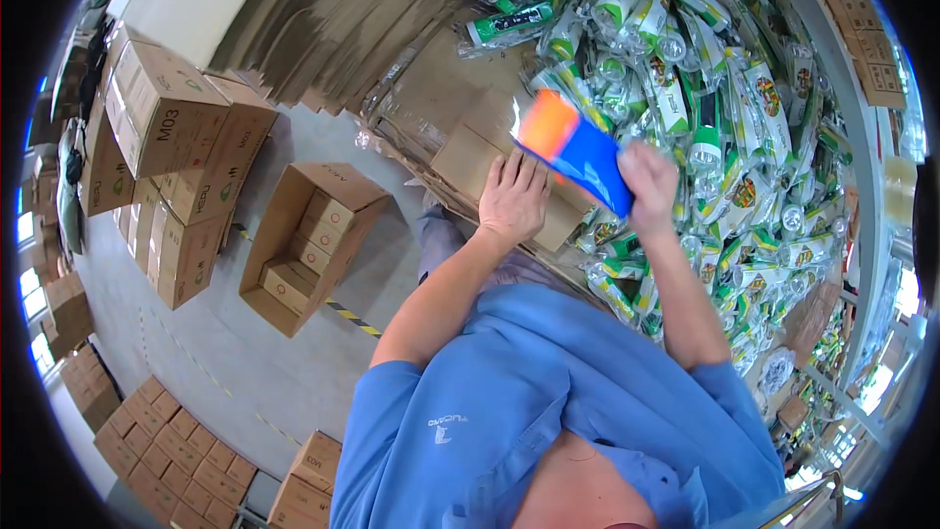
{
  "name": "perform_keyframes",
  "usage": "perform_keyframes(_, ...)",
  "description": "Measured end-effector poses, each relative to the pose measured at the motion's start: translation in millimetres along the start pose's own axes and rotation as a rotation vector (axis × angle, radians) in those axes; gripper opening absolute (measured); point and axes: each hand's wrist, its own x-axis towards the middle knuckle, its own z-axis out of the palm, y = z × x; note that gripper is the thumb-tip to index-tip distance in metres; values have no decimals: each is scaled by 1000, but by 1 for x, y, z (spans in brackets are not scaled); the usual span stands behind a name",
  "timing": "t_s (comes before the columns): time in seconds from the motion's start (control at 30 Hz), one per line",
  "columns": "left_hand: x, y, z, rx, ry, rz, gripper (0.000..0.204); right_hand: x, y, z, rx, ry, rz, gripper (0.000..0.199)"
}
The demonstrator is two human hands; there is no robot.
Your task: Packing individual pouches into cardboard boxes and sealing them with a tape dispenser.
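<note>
Right fingers wrapped around the tape gun's blue end; left fingers flat on the carton, grasping nothing. Right hand (648, 186) holds tape gun (593, 163) over the carton's right part, blurred, contact unclear. Left hand (515, 204) on carton (464, 159). Packets (676, 108) right of carton; open box (257, 269) left. Step, judged: taping carton shut. Next move calls for steady left pressure, tape drawn along the seam.

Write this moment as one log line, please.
Left hand: flat on cardboard box | right hand: gripping blurred blue-and-orange tool | alongside: heap of bagged green packages | floor: open carton holding small boxes
</note>
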Motion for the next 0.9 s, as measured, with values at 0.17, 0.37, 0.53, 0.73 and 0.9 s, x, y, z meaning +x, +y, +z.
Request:
perform_keyframes(0.17,-1,14,-7,-87,3,-35,46,-90,118,-21,13,121,240,32)
perform_keyframes(0.37,19,11,-44,-1558,-197,-951,37,-94,134,-24,74,106,179,32)
perform_keyframes(0.53,41,-7,-39,-1539,-470,-1035,24,-82,121,-14,-79,38,160,30)
perform_keyframes(0.73,79,-101,-70,-754,-147,-916,18,-11,72,52,-422,-23,222,34)
perform_keyframes(0.9,44,-185,13,-534,-221,-632,31,16,52,101,-824,-179,308,55)
